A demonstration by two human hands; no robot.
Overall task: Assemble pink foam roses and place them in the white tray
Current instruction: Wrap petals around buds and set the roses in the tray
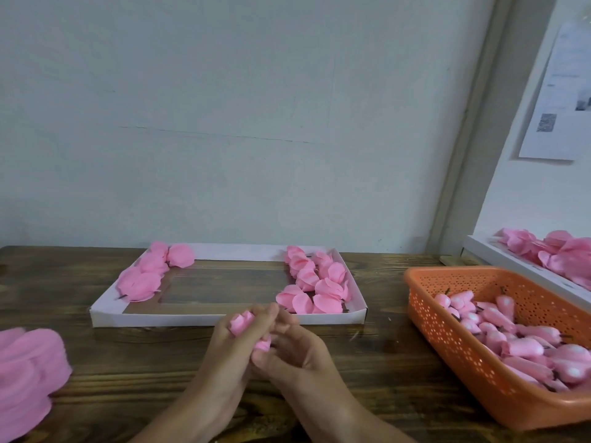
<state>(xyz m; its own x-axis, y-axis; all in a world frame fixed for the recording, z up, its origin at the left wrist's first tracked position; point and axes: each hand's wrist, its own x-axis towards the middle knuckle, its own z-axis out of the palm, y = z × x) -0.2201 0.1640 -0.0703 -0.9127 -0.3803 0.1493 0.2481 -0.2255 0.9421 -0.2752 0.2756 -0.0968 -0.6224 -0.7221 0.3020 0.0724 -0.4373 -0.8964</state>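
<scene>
Over a dozen roses (316,286) lie at both ends of the tray (224,318), its middle bare, while the left hand (232,342) and right hand (299,351) together grip one rose (242,323) just before it, and the basket (447,334) of buds (518,345) suggests much remains.

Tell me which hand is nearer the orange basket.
Right. The right hand sits left of the orange basket, apart from it; the left hand is farther left, beyond it.

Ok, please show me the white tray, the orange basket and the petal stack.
white tray (153,318), head view, front wall.
orange basket (447,340), head view, left wall.
petal stack (28,372), head view, top petal.
</scene>
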